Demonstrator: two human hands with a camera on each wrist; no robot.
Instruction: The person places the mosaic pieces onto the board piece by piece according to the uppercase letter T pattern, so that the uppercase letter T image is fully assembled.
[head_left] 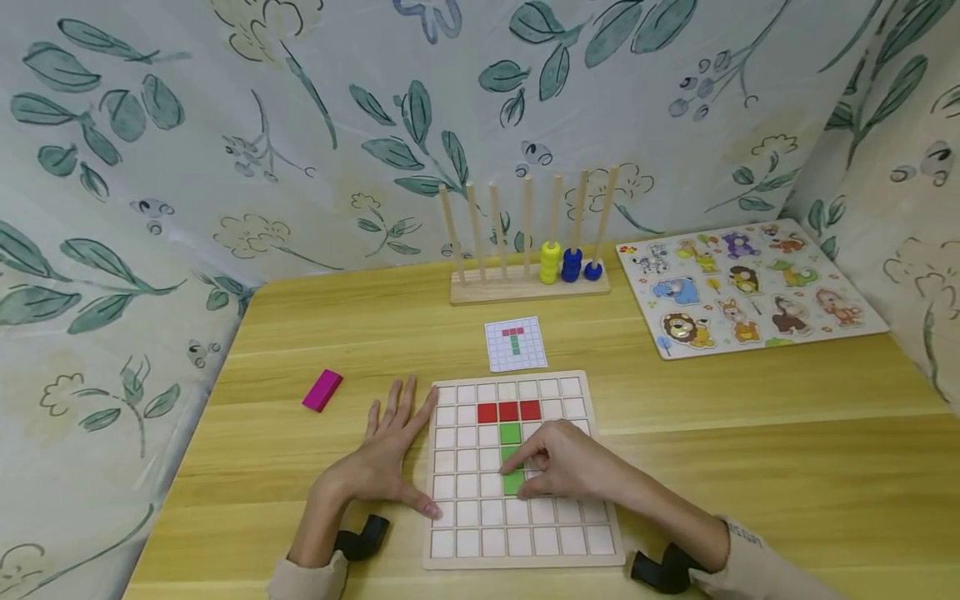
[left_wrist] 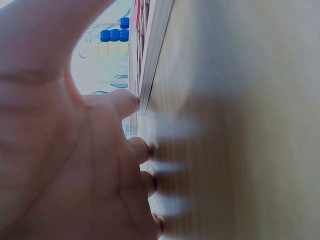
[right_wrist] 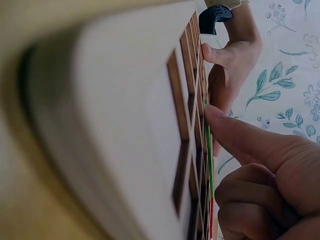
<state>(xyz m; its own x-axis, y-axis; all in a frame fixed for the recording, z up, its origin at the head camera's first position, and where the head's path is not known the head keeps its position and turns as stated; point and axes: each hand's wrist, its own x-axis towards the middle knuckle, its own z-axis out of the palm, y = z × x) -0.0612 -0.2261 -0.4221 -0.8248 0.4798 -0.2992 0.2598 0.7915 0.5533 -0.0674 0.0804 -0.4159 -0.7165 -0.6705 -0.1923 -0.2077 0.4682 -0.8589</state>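
Note:
A square wooden grid board (head_left: 525,562) lies on the table, its cells mostly white. Three red tiles (head_left: 508,412) form a row near its top, with three green ones in a column below the middle red tile. At the lowest green tile (head_left: 513,484), my right hand (head_left: 566,462) has its index fingertip and thumb tip at opposite corners, pinching it flat in its cell; the other fingers are curled in. My left hand (head_left: 382,454) is spread along the board's left side, thumb (left_wrist: 40,35) and index fingertip at the rim, remaining fingertips on the table.
Above the board is a small pattern card (head_left: 517,360) showing a red and green T. A bead stacker (head_left: 510,292) with yellow and blue beads stands at the back. An animal puzzle (head_left: 712,262) lies back right, and a magenta block (head_left: 322,391) sits left of the left hand.

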